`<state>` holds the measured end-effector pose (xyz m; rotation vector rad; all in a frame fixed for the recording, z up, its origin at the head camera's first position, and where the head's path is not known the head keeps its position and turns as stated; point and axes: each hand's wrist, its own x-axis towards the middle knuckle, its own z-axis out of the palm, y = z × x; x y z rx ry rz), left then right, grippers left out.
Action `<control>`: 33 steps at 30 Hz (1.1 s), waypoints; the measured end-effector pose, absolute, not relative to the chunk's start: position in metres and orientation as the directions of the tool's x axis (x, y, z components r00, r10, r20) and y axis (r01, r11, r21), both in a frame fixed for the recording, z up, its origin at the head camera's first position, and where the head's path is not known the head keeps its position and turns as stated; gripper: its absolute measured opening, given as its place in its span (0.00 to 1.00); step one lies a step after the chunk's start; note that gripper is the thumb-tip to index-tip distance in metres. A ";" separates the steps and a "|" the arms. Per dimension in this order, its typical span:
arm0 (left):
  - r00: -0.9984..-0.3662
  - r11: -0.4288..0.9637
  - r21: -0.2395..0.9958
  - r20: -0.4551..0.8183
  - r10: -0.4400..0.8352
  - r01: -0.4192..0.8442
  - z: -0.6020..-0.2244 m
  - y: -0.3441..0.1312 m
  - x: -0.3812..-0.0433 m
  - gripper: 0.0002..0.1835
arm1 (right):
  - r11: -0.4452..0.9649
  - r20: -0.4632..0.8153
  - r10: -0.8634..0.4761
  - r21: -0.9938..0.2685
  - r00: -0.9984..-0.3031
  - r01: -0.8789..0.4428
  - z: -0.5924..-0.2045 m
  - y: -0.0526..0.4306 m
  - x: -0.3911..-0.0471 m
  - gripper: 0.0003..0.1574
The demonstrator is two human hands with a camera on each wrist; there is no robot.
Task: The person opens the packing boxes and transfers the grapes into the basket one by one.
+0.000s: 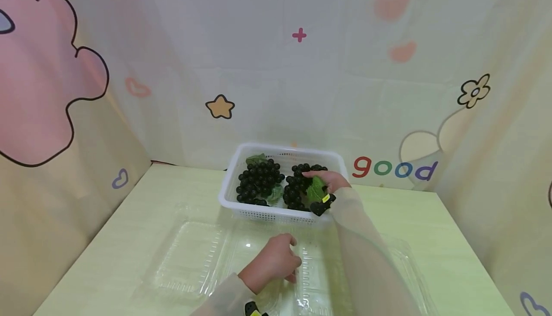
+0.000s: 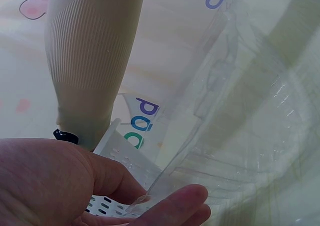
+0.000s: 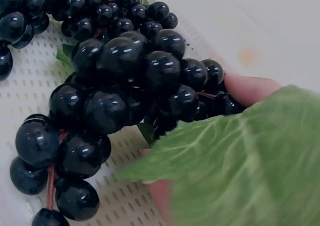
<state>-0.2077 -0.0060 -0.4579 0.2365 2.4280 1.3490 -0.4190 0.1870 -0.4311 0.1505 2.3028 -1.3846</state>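
Observation:
A white perforated basket (image 1: 258, 214) stands at the back of the table with dark grape bunches inside. My right hand (image 1: 329, 180) reaches over its right side and holds the right bunch of grapes (image 3: 120, 80), thumb and a finger on either side of its upper end. A green leaf (image 3: 240, 161) covers part of that hand in the right wrist view. In front of the basket, my left hand (image 1: 279, 261) pinches the edge of a clear plastic box (image 2: 245, 131) between thumb and fingers. The left bunch of grapes (image 1: 260, 179) lies untouched in the basket.
The clear plastic spreads left into a ribbed, shallow section (image 1: 185, 253) on the pale yellow-green table (image 1: 116, 239). More clear plastic (image 1: 407, 258) lies at the right, partly behind my right sleeve. A printed curtain (image 1: 276, 76) hangs behind the basket and along both sides.

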 end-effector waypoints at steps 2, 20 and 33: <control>-0.925 0.525 0.851 -0.218 0.310 -0.025 -0.458 -0.005 -0.208 0.23 | 0.430 -0.475 -0.073 -0.808 -0.877 0.402 -0.430 0.186 -0.420 0.61; -0.918 0.546 0.837 -0.246 0.313 -0.038 -0.456 -0.007 -0.208 0.24 | 0.424 -0.472 -0.055 -0.809 -0.880 0.408 -0.420 0.176 -0.408 0.47; -0.926 0.529 0.848 -0.227 0.300 -0.037 -0.454 -0.011 -0.205 0.24 | 0.191 -0.499 -0.008 -0.852 -0.867 0.488 -0.412 0.162 -0.390 0.51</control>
